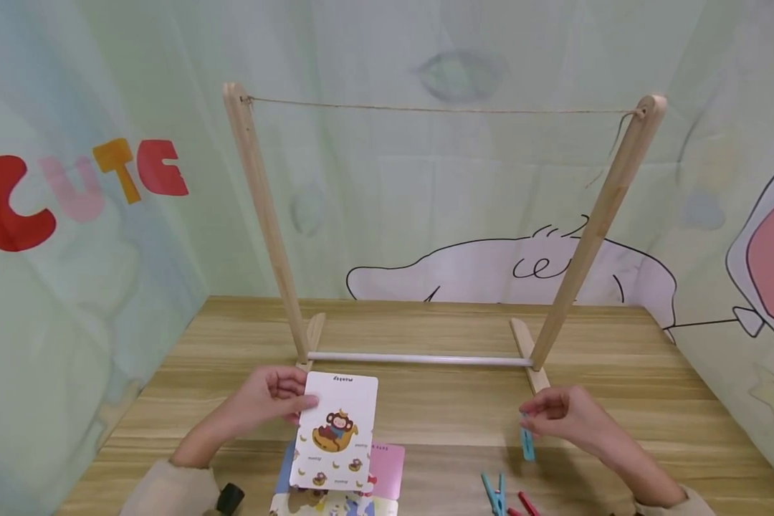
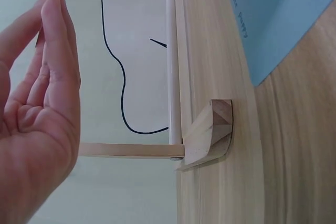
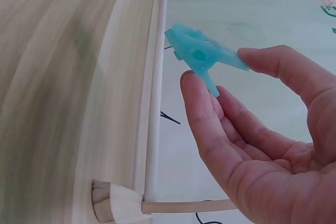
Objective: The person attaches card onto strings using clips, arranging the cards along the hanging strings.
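My left hand pinches a white card by its left edge, thumb on the face. A monkey on a banana boat is printed on it, with upside-down lettering. In the left wrist view the card shows only as a thin edge at the fingertips of the left hand. On the right, my right hand holds a light-blue clothespin above the table. Up close, the clothespin sits with its legs between the thumb and fingers of the right hand.
A wooden frame stands behind the hands, with twine strung across its top and a white rod low down. More cards lie under the held one. Another blue clothespin and red clothespins lie at the front.
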Available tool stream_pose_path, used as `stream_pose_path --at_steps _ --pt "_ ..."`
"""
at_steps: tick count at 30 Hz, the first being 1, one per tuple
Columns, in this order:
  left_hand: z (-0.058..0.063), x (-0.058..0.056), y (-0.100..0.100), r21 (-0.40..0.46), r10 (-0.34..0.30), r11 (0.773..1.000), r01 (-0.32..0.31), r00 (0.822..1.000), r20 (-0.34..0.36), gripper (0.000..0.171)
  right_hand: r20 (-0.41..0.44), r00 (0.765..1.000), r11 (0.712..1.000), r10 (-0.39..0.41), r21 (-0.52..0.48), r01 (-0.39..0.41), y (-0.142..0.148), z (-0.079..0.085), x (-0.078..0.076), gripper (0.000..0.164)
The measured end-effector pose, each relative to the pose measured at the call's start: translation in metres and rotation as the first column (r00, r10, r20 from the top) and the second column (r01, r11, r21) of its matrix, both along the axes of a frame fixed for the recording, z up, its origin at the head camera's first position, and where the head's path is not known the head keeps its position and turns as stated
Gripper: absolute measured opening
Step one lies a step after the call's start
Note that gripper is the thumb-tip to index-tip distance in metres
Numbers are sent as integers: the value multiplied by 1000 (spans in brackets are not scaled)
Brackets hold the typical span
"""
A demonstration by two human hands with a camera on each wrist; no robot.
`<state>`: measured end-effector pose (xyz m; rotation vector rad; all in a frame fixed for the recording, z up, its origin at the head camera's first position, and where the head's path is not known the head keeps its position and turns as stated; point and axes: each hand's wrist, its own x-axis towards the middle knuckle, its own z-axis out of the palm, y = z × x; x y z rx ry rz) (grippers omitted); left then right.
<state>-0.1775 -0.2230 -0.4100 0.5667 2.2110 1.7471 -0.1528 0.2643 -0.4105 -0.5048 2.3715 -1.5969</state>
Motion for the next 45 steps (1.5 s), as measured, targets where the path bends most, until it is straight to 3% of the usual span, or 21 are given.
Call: stream_pose_path --at_steps 7,21,34,45 --pt "4 -5 2 3 14 1000 -13 1000 -6 32 47 999 1000 -6 19 6 -2 8 -5 33" --pt "9 -9 1 6 18 1000 -18 1000 -12 30 31 999 1000 13 -8 -13 -7 19 -11 30" --pt "20 -11 -1 19 29 999 -29 999 -40 29 20 1000 1000 -22 -6 22 -11 28 -15 35" --pt "26 -12 -2 2 71 997 -71 997 -34 32 8 1000 999 -29 -13 29 -18 36 -21 34"
